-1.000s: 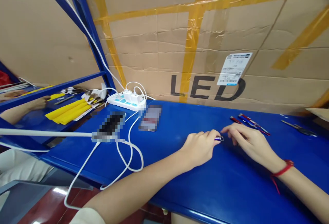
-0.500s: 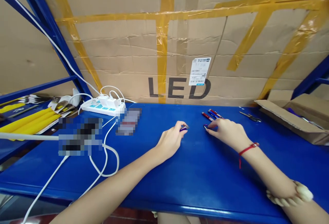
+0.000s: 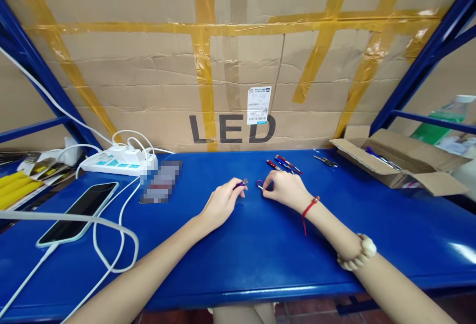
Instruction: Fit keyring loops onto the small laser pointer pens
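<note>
My left hand (image 3: 222, 204) is closed around a small purple object (image 3: 242, 183) with a shiny metal end; most of it is hidden in the fingers. Just to its right, my right hand (image 3: 288, 188) pinches a small piece with a purple rounded end (image 3: 259, 183) and a white strip, too small to name surely. The two pieces face each other a short gap apart, above the blue table (image 3: 238, 249). Behind my right hand lie a few slim pen-like sticks, a red one (image 3: 273, 165) and a blue one (image 3: 285, 165) among them, partly covered by the hand.
Keys (image 3: 326, 161) lie at the back right, beside an open cardboard box (image 3: 386, 172) with pens inside. On the left are a phone (image 3: 80, 212), a blurred-out flat item (image 3: 160, 182), a power strip (image 3: 115, 165) and loose white cables. A large carton (image 3: 156, 81) stands behind.
My view has turned to the right. My hands are nearer each other, and the piece in my right hand now shows a rounded purple end towards my left hand.
</note>
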Motion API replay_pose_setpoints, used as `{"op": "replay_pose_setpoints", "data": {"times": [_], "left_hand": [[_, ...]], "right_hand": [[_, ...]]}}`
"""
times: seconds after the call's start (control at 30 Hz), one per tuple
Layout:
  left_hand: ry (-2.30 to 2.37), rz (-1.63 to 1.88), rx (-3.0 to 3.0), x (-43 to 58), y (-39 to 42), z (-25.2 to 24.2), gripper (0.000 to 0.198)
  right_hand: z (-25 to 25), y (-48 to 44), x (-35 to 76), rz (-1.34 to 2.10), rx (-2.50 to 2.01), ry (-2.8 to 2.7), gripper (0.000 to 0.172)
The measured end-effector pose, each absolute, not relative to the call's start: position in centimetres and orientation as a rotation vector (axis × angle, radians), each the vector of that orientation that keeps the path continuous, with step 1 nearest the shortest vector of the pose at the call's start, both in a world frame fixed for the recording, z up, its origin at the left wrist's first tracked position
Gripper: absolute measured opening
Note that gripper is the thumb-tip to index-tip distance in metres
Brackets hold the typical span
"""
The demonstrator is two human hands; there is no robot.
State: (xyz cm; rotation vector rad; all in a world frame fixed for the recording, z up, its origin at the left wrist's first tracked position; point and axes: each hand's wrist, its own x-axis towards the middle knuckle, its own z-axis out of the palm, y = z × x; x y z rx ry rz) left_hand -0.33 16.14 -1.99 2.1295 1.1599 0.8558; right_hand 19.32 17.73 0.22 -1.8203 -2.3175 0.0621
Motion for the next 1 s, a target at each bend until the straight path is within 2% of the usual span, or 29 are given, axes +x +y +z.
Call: {"op": "replay_pose_setpoints", "data": {"times": [0.2, 0.6, 0.87, 1.0], "left_hand": [[1.183, 0.88, 2.072, -0.3, 16.36, -2.57, 0.033], [1.17, 0.948, 2.04, 0.19, 15.97, -1.88, 0.025], [1.147, 0.999, 2.073, -0.09, 16.2, -2.24, 0.022], [1.155, 0.982, 2.086, -0.07, 16.11, -2.04, 0.022]], "right_hand": [[0.39, 17.27, 18.78, 0.149, -1.645, -2.248, 0.013], [-0.19, 16.75, 18.44, 0.256, -0.973, -2.467, 0.009], [-0.2, 16.75, 18.42, 0.26, -0.985, -2.391, 0.029], [-0.24, 16.78, 18.5, 0.128, -0.931, -2.442, 0.029]]}}
